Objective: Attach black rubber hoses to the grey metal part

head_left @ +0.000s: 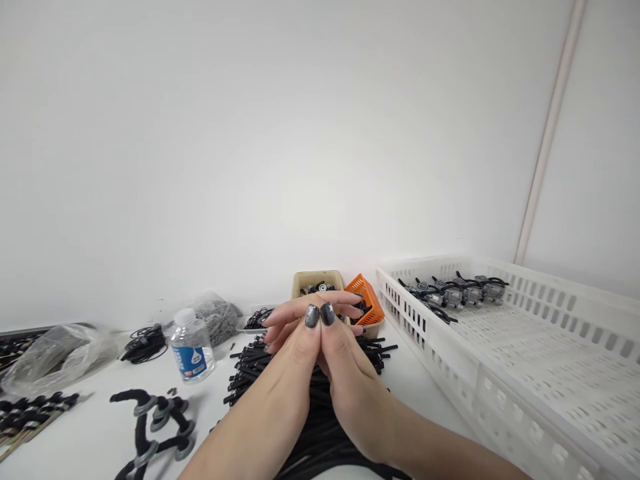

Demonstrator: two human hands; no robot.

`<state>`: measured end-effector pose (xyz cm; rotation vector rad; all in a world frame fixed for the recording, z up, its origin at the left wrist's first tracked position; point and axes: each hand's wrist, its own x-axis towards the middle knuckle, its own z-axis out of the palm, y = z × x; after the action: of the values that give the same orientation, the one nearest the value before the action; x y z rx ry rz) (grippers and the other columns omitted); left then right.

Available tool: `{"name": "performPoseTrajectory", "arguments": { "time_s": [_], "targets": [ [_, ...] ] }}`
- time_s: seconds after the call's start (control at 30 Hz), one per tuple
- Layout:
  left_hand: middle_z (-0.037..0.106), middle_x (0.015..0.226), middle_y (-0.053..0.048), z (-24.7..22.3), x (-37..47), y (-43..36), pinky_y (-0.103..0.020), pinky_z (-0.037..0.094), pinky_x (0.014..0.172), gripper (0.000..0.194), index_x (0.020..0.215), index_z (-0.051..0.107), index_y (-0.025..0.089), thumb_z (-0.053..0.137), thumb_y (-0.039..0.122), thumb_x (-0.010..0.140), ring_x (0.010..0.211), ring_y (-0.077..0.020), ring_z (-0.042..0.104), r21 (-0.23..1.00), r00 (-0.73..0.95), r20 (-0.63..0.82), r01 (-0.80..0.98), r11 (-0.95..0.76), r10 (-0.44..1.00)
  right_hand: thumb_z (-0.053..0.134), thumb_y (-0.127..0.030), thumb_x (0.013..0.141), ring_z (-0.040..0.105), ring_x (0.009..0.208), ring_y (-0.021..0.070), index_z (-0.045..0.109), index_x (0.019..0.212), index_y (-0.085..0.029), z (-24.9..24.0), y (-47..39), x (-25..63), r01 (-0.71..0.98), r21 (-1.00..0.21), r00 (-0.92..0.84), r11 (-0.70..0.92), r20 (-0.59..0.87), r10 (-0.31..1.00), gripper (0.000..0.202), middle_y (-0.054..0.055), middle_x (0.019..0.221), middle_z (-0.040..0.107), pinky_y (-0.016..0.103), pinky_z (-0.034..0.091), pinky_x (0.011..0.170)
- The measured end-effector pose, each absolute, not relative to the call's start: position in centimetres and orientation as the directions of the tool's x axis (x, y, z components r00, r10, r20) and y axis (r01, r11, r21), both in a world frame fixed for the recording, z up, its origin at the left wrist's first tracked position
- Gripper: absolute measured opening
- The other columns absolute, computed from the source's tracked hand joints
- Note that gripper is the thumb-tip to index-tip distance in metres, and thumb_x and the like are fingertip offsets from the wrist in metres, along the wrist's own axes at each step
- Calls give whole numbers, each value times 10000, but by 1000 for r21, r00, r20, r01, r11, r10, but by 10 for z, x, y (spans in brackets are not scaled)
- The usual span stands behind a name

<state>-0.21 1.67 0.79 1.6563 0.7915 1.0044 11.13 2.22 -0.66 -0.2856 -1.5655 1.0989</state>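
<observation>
My left hand (287, 373) and my right hand (353, 393) are held together in mid-air, thumb tips touching side by side. Their outstretched fingers cross over each other behind the thumbs, and dark polish shows on the nails. No object is visible in either hand, though the palms are hidden from view. Under and behind them lies a big heap of thin black tubes (250, 373) on the white table. To the left of the hands rests a black, jointed piece with grey rings (143, 433).
A clear bottle (193, 353) with a blue label stands left, near plastic bags (63, 357) and black cord (145, 343). Behind are a beige bin (315, 277) and a tilted orange basket (373, 300). A large white crate (480, 373) at right holds several black-and-clear assemblies (450, 293).
</observation>
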Motion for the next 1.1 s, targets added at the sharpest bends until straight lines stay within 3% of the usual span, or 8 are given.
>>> {"name": "performPoseTrajectory", "arguments": {
  "time_s": [0.17,0.43,1.1],
  "targets": [
    [501,1481,-15,1,-5,20,-410,419,1230,618,1336,548,339,318,743,929,1399,-272,481,952,418,260,41,-305,870,289,-645,1014,599,1096,194,715,1159,-251,-4,21,111,-367,-759,-315,538,646,695,598,77,1101,646,384,500,1028],
    [491,1494,-25,2,-5,18,-431,406,1243,660,1348,536,333,301,769,912,1411,-283,462,950,401,239,93,-299,884,310,-551,1052,602,1089,190,715,1154,-257,-7,24,110,-385,-751,-319,536,654,686,511,71,1089,653,376,506,1019],
    [490,1494,-1,4,-4,17,-428,414,1234,588,1351,515,365,281,722,947,1386,-260,484,949,408,249,76,-305,878,283,-573,1050,610,1113,181,689,1145,-231,-7,25,111,-340,-766,-317,545,639,701,540,75,1112,645,349,504,1022]
  ]
}}
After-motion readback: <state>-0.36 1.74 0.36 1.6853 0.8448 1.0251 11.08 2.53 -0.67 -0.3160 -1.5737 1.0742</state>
